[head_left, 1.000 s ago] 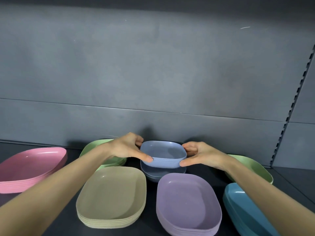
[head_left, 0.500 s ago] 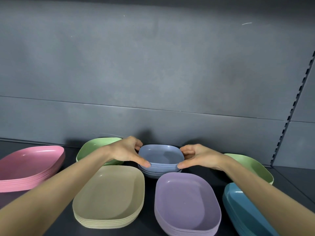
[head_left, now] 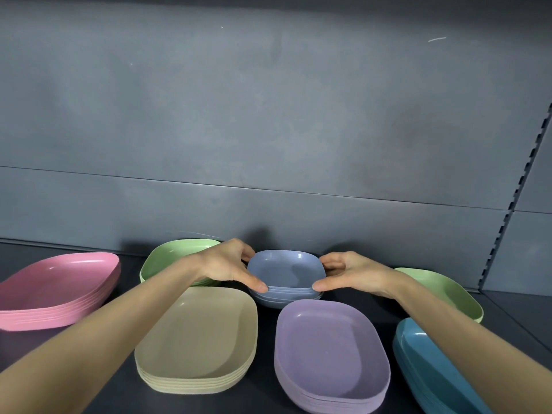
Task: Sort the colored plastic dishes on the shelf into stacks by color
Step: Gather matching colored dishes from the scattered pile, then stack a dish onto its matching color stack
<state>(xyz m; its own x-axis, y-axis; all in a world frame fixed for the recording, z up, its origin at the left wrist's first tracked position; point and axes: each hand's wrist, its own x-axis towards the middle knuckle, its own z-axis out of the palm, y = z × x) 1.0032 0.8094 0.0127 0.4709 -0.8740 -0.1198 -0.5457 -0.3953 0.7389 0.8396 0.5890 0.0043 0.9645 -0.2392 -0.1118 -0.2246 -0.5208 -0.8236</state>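
Pink stack [head_left: 59, 288]: plain soft pink.
Green stack [head_left: 170, 255] and green dish [head_left: 448, 291]: same pale green.
Beige stack [head_left: 197, 336]: sandy, plain.
Blue stack [head_left: 283, 270]: greyish slate-blue.
Lilac stack [head_left: 328, 348]: muted purple.
Teal stack [head_left: 424, 369]: deepest tone here.
Shelf [head_left: 263, 392]: dark charcoal.
Back panel [head_left: 268, 130]: matt grey, faintly mottled.

Back panel [head_left: 268, 115] is made of matte grey sheet, split by one horizontal seam [head_left: 268, 189] low down. A short pale scratch [head_left: 437, 39] is seen top right. A slotted upright [head_left: 513, 198] is fitted at the right, with a second grey panel [head_left: 534, 249] mounted beyond it. Shelf [head_left: 18, 255] is finished dark, near black. Panel is lit softly mid-height; top edge is left in shadow.
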